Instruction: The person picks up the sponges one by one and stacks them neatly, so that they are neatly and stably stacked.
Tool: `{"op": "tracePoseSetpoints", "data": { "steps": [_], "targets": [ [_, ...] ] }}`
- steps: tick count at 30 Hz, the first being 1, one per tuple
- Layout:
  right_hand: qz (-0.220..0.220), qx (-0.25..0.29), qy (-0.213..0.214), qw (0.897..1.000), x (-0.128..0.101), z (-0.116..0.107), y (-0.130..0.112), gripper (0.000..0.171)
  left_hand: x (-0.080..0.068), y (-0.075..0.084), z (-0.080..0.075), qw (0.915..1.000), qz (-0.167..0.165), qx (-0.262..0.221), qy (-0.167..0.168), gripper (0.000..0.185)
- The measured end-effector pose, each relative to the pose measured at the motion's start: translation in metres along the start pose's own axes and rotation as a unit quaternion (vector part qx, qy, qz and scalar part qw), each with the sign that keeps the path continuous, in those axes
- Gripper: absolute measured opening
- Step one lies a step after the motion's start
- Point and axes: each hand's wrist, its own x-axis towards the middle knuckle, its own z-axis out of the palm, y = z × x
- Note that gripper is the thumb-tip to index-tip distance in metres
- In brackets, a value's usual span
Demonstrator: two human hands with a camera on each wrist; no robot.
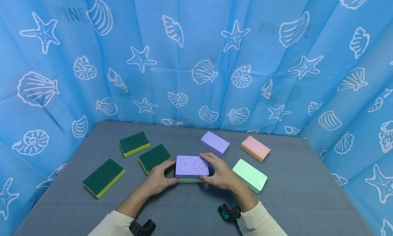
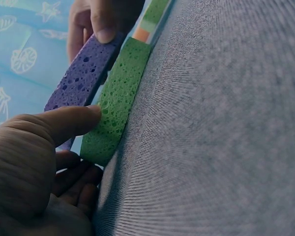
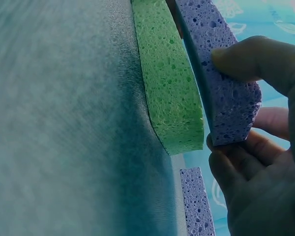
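Head view: holds a purple sponge (image 1: 192,165) in the right hand (image 1: 221,172), over a green sponge (image 1: 190,180) at the near middle of the tabletop (image 1: 294,202), right of three scourers (image 1: 103,174). Left wrist view: pinches the green sponge's left end with the left hand (image 2: 29,157). Right wrist view: grips the purple sponge's right end, just apart from the green.

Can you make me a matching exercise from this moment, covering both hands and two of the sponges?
Column 1
1. Right hand
2. Left hand
3. Pink sponge
4. Leftmost dark-green-topped sponge

Column 2
A. Has a yellow lower layer
B. Thumb touches the lower green sponge
C. Lies just beyond the loose light green sponge
D. Grips the upper purple sponge

Pairs: 1-D, 2-B, 3-C, 4-A
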Motion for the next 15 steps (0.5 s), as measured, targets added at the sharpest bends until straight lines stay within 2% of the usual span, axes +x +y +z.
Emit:
{"op": "tracePoseSetpoints", "data": {
  "steps": [9, 15],
  "targets": [
    [0.011, -0.005, -0.008, 1.0, 0.0004, 0.0013, 0.0014, 0.071, 0.0005, 0.0008, -0.0005, 1.0, -0.005, -0.006, -0.001, 0.065],
    [0.015, -0.006, -0.015, 1.0, -0.0001, 0.002, 0.0016, 0.071, 0.001, 0.0003, -0.0005, 0.9998, -0.015, 0.008, -0.004, 0.066]
  ]
}}
